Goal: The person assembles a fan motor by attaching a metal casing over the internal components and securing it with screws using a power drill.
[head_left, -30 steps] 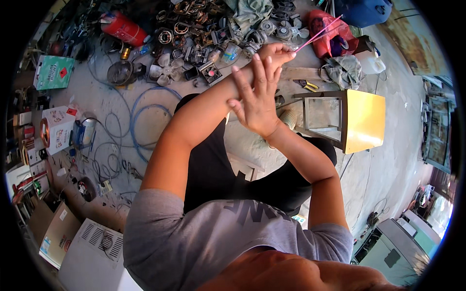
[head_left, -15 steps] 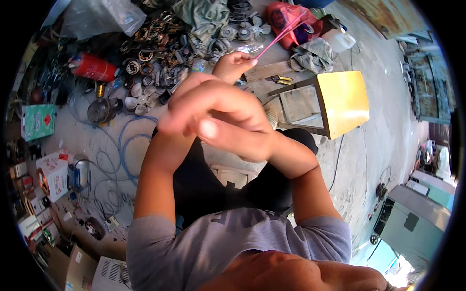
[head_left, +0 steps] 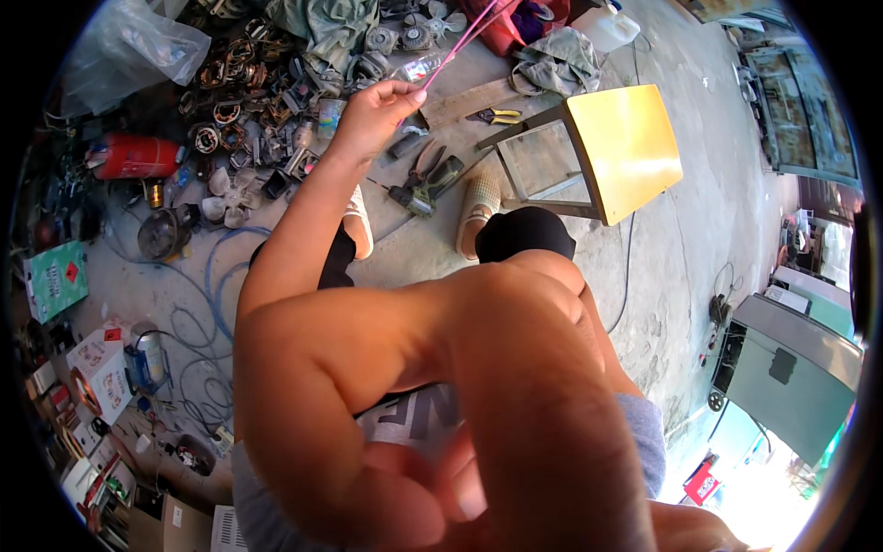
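Pinching pink cord (head_left: 453, 55), not yet released, is the left hand (head_left: 380, 115). I cannot tell what the near right hand (head_left: 469, 322) holds.

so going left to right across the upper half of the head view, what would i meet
Red cylinder, pale fan blades, left hand pinching pink strips, yellow-topped stool, bluish metal frame.

A head fisheye looks down, right hand (head_left: 487, 317) close.
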### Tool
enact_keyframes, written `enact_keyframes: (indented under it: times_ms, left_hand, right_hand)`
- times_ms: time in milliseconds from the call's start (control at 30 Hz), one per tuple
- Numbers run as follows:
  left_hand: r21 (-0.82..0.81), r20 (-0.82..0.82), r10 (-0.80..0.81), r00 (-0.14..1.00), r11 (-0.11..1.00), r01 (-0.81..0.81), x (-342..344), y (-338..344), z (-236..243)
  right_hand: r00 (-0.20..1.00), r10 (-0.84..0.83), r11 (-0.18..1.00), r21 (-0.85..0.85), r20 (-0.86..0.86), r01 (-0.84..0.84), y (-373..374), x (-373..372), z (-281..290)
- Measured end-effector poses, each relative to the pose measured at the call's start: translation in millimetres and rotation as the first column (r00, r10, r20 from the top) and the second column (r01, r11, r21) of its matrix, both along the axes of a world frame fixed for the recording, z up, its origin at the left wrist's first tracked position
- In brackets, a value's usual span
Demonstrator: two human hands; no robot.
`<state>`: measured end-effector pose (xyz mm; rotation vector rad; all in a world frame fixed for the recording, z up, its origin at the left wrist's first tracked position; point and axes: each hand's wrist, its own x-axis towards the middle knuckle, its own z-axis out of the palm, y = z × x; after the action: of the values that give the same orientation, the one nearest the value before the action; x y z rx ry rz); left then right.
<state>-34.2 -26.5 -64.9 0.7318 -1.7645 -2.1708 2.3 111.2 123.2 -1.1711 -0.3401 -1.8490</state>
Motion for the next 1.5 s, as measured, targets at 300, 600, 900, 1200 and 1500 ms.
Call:
enact_keyframes:
  times_ms: [300, 600, 900, 1200, 1500]
  left_hand:
    - [-0.032, 0.031, 0.004, 1.000, 0.999, -0.003, 4, -4, -7]
    - [-0.069, 0.065, -0.046, 0.997, 0.996, 0.051, 13, -25, -21]
    - [-0.060, 0.147, -0.025, 0.989, 0.998, 0.034, 33, -36, -18]
    - [-0.037, 0.183, -0.035, 0.982, 0.998, 0.042, 38, -35, -18]
    - [-0.135, 0.110, -0.047, 0.993, 0.989, 0.061, 15, -47, 6]
  right_hand:
    - [0.998, 0.006, 1.000, 0.014, -0.059, -0.005, 6, 0, -7]
    - [0.934, 0.342, 0.714, 0.674, -0.101, -0.188, -8, 7, -64]
    - [0.978, -0.209, -0.156, 0.987, -0.006, -0.027, -2, -29, -195]
    - [0.990, -0.043, -0.287, 0.951, -0.133, 0.115, 11, -49, -247]
    - [0.062, 0.755, 0.038, 0.138, -0.653, 0.990, -9, -164, -464]
